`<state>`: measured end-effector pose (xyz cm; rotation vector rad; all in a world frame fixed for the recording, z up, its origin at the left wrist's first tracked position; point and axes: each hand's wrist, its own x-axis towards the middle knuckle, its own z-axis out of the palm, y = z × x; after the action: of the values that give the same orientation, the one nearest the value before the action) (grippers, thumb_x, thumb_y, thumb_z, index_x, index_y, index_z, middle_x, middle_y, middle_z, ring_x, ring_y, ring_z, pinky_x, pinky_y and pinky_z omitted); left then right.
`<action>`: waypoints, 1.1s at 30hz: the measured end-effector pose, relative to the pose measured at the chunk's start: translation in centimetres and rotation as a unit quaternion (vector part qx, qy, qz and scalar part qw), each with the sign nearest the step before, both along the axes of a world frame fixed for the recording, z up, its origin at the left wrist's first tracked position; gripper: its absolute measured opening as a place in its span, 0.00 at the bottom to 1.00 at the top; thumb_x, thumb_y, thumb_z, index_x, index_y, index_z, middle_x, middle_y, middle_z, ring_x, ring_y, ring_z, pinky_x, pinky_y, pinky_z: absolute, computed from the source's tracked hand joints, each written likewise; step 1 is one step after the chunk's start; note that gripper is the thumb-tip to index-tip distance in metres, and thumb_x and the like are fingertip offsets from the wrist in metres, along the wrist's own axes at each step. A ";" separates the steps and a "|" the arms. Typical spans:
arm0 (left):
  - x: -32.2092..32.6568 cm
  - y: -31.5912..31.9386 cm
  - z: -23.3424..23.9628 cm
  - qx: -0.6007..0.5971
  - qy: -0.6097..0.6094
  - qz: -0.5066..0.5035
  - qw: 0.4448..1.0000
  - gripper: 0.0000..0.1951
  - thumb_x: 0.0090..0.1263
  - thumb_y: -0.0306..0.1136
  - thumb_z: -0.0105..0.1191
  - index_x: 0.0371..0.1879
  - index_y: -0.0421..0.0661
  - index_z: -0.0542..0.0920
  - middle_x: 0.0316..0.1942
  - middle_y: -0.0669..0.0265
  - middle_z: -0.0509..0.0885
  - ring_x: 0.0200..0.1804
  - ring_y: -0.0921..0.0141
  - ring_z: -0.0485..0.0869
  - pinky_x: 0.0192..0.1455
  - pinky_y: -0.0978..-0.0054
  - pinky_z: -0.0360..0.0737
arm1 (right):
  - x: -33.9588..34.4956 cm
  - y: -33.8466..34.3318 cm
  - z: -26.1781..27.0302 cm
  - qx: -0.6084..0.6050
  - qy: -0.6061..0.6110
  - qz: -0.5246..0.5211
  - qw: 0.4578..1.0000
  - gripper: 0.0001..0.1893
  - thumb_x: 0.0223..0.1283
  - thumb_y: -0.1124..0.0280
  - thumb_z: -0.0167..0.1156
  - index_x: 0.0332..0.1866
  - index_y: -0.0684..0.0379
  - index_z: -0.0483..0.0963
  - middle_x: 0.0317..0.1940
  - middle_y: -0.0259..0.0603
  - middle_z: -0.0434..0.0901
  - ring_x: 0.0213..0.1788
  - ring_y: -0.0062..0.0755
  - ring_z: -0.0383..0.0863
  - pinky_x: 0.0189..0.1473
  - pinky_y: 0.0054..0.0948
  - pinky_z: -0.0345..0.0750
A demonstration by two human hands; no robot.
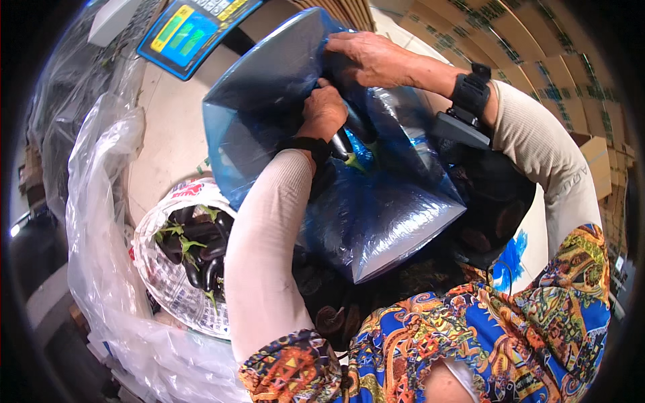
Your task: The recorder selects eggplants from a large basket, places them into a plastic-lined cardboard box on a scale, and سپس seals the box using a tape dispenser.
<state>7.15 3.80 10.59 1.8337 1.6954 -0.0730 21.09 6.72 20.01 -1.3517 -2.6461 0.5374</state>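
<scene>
A large blue plastic bag [262,75] lies open in front of me, its lining spread wide. Inside it, dark eggplants [340,143] with green stems rest near the centre. My left hand [325,112] is curled down inside the bag beside the eggplants; what its fingers touch is hidden. At the bag's far side, my right hand [375,60] reaches over the film with bent fingers, and its fingertips are partly hidden by dark folds. Black straps circle both wrists. To the left, more eggplants [201,242] fill a round container lined with printed paper or plastic [171,294].
A digital scale display [194,32] stands at the upper left. Clear plastic sheeting [101,211] hangs along the left side and below the container. Stacked cardboard boxes [534,45] line the upper right, with an open carton [597,163] near my right arm.
</scene>
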 end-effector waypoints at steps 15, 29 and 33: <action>-32.2 -21.6 6.7 0.137 -0.416 0.568 0.696 0.15 0.70 0.27 0.50 0.54 0.38 0.72 0.35 0.63 0.81 0.36 0.73 0.83 0.37 0.81 0.81 | 3.7 2.1 -1.8 0.126 -0.063 0.162 0.977 0.37 0.35 0.81 0.54 0.62 0.69 0.66 0.60 0.62 0.68 0.60 0.60 0.69 0.60 0.41 0.71; -31.1 -29.0 -10.7 0.149 -0.081 0.717 0.676 0.29 0.57 0.40 0.65 0.51 0.30 0.73 0.47 0.45 0.81 0.50 0.55 0.80 0.55 0.64 0.74 | -6.5 -3.5 0.1 -0.109 -0.402 0.078 0.906 0.15 0.57 0.70 0.59 0.49 0.61 0.74 0.44 0.55 0.80 0.48 0.52 0.81 0.48 0.41 0.79; -31.4 -25.0 -12.2 0.156 -0.161 0.775 0.591 0.37 0.54 0.40 0.68 0.56 0.26 0.67 0.50 0.46 0.79 0.51 0.59 0.79 0.57 0.69 0.73 | -3.1 -0.5 -4.6 -0.138 -0.376 -0.076 0.913 0.20 0.57 0.71 0.57 0.55 0.66 0.69 0.48 0.57 0.78 0.53 0.51 0.79 0.54 0.43 0.76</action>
<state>-24.27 -21.25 -1.64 -0.0952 2.4363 1.2308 18.00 6.21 15.39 -2.2040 -3.0583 0.4406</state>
